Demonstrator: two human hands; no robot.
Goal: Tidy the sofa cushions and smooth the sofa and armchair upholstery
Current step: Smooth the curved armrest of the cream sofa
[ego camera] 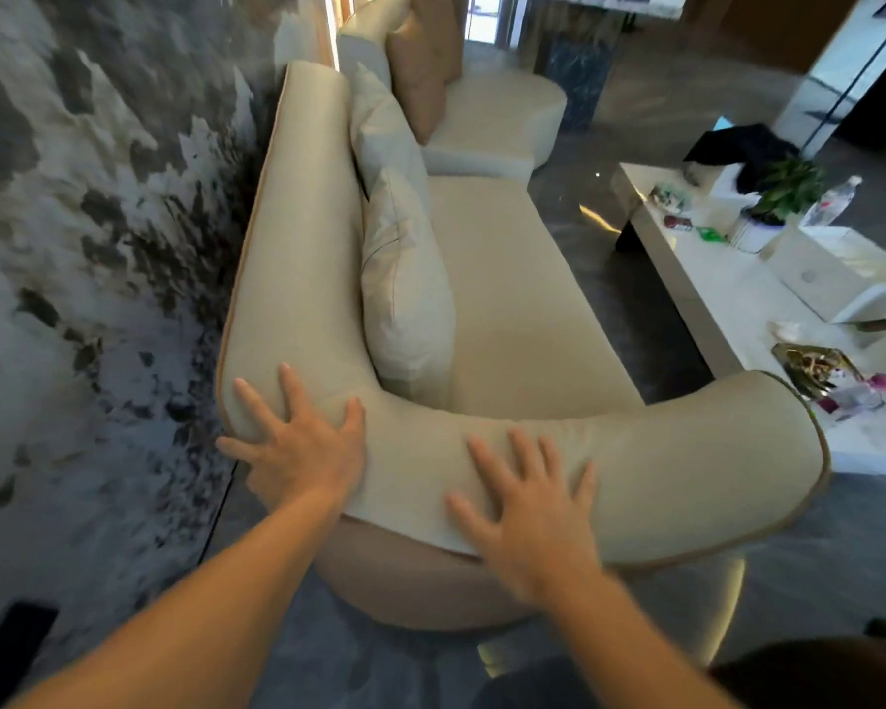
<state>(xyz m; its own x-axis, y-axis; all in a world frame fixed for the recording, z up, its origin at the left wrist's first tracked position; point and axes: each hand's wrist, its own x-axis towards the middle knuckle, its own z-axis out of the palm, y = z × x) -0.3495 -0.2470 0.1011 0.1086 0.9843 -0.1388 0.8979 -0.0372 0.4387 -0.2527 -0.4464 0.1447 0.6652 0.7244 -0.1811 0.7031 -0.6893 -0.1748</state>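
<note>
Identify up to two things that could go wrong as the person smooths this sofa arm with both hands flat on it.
1. The left hand presses near the outer corner of the sofa arm; sweeping outward, it might slip off the edge.
2. The nearest cream cushion leans against the backrest just beyond the arm; a firm push could possibly tip it.

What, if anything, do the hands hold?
Nothing is held: the left hand and right hand lie flat and open on the sofa armrest.
</note>
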